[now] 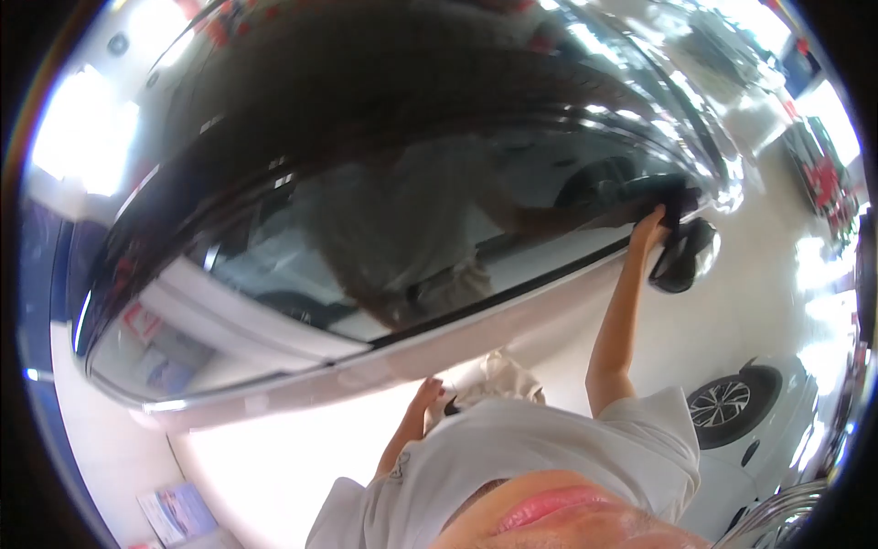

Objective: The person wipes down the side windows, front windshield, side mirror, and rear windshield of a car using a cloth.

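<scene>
A car with a dark roof and a light-coloured side fills the view, its side window [439, 238] glossy and full of reflections. My right arm stretches out to the front corner of that window. There my right hand [650, 226] is closed beside the side mirror [684, 256], against something dark that I cannot make out. My left hand [426, 395] hangs low by the car's side, fingers curled, close to my beige trousers [498, 380]. What it holds, if anything, is too small to tell.
At the right stands another light car [777, 430] with a dark-tyred wheel [722, 403]. A picture board [178, 512] is at the lower left. Farther off at the upper right are red items [828, 183]. Bright glare covers several spots.
</scene>
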The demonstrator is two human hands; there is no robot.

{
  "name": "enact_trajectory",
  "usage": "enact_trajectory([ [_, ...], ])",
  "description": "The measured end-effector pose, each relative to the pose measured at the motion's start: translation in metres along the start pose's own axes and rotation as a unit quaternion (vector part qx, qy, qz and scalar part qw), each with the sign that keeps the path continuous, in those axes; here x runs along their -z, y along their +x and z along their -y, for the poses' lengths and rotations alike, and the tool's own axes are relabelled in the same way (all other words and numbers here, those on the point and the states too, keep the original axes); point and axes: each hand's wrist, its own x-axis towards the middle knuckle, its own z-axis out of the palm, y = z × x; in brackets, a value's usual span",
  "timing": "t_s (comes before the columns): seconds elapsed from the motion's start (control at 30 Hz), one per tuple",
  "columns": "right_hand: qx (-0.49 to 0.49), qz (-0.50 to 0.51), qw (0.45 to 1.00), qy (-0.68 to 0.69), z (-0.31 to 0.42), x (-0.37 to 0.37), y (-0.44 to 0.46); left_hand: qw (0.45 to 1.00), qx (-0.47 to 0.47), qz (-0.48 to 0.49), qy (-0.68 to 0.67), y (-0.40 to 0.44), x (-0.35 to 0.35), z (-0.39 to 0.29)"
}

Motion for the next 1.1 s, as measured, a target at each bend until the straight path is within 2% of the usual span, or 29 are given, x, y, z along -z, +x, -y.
enact_trajectory([
  [0.03, 0.069, -0.018, 0.997, -0.032, 0.032, -0.002, -0.019, 0.964, 0.204, 0.001, -0.169, -0.019, 0.018, -0.046],
  [0.07, 0.062, -0.004, 0.998, -0.029, 0.066, -0.006, -0.04, 0.954, 0.208, 0.003, -0.216, -0.019, 0.015, -0.028],
  [0.1, -0.022, 0.049, 0.998, -0.036, 0.103, -0.012, -0.062, 0.948, 0.196, 0.002, -0.251, -0.036, 0.024, -0.04],
  [0.13, -0.04, 0.086, 0.995, -0.034, 0.137, -0.017, -0.089, 0.95, 0.163, -0.021, -0.264, -0.049, 0.02, -0.02],
  [0.17, -0.057, 0.122, 0.99, -0.032, 0.171, -0.023, -0.115, 0.926, 0.181, -0.057, -0.325, -0.062, 0.025, -0.007],
  [0.2, -0.002, 0.139, 0.99, -0.015, 0.203, -0.039, -0.139, 0.898, 0.195, -0.091, -0.384, -0.071, 0.034, 0.007],
  [0.27, 0.195, 0.096, 0.976, -0.018, 0.28, -0.06, -0.193, 0.878, 0.195, -0.145, -0.412, -0.112, 0.033, 0.047],
  [0.3, 0.226, 0.116, 0.967, -0.003, 0.32, -0.067, -0.216, 0.842, 0.219, -0.154, -0.468, -0.141, 0.042, 0.052],
  [0.33, 0.254, 0.139, 0.957, 0.009, 0.351, -0.071, -0.241, 0.841, 0.229, -0.15, -0.467, -0.167, 0.04, 0.07],
  [0.4, 0.324, 0.162, 0.932, -0.033, 0.389, -0.08, -0.291, 0.773, 0.298, -0.204, -0.522, -0.218, 0.039, 0.109],
  [0.43, 0.356, 0.174, 0.917, -0.047, 0.405, -0.085, -0.314, 0.756, 0.338, -0.197, -0.525, -0.245, 0.028, 0.136],
  [0.53, 0.316, 0.267, 0.91, -0.025, 0.466, -0.079, -0.375, 0.721, 0.416, -0.179, -0.524, -0.309, 0.012, 0.178],
  [0.57, 0.335, 0.324, 0.884, -0.025, 0.479, -0.068, -0.387, 0.702, 0.455, -0.171, -0.521, -0.332, 0.009, 0.186],
  [0.6, 0.351, 0.379, 0.856, -0.026, 0.485, -0.061, -0.395, 0.705, 0.463, -0.163, -0.511, -0.352, 0.004, 0.186],
  [0.67, 0.415, 0.384, 0.824, 0.029, 0.465, -0.062, -0.42, 0.755, 0.449, -0.124, -0.462, -0.359, 0.016, 0.193],
  [0.73, 0.408, 0.401, 0.819, 0.043, 0.447, -0.052, -0.429, 0.797, 0.43, -0.078, -0.416, -0.358, 0.021, 0.186],
  [0.8, 0.376, 0.442, 0.814, 0.028, 0.426, -0.036, -0.432, 0.783, 0.418, -0.096, -0.45, -0.329, -0.022, 0.259],
  [0.83, 0.371, 0.445, 0.815, 0.019, 0.408, -0.026, -0.434, 0.781, 0.427, -0.093, -0.445, -0.32, -0.007, 0.239],
  [0.9, 0.418, 0.469, 0.772, -0.092, 0.37, -0.012, -0.426, 0.794, 0.427, -0.085, -0.423, -0.292, 0.026, 0.195],
  [0.93, 0.416, 0.468, 0.773, -0.099, 0.357, -0.007, -0.416, 0.809, 0.418, -0.083, -0.405, -0.273, 0.033, 0.19],
  [1.0, 0.27, 0.509, 0.803, -0.151, 0.335, 0.005, -0.392, 0.822, 0.386, -0.113, -0.402, -0.236, 0.048, 0.163],
  [1.03, 0.276, 0.454, 0.841, -0.102, 0.32, 0.006, -0.374, 0.834, 0.361, -0.119, -0.399, -0.222, 0.057, 0.144],
  [1.07, 0.277, 0.456, 0.84, -0.1, 0.3, 0.002, -0.353, 0.846, 0.333, -0.129, -0.396, -0.205, 0.065, 0.124],
  [1.1, 0.305, 0.364, 0.879, -0.05, 0.277, -0.004, -0.332, 0.853, 0.316, -0.131, -0.395, -0.189, 0.071, 0.104],
])
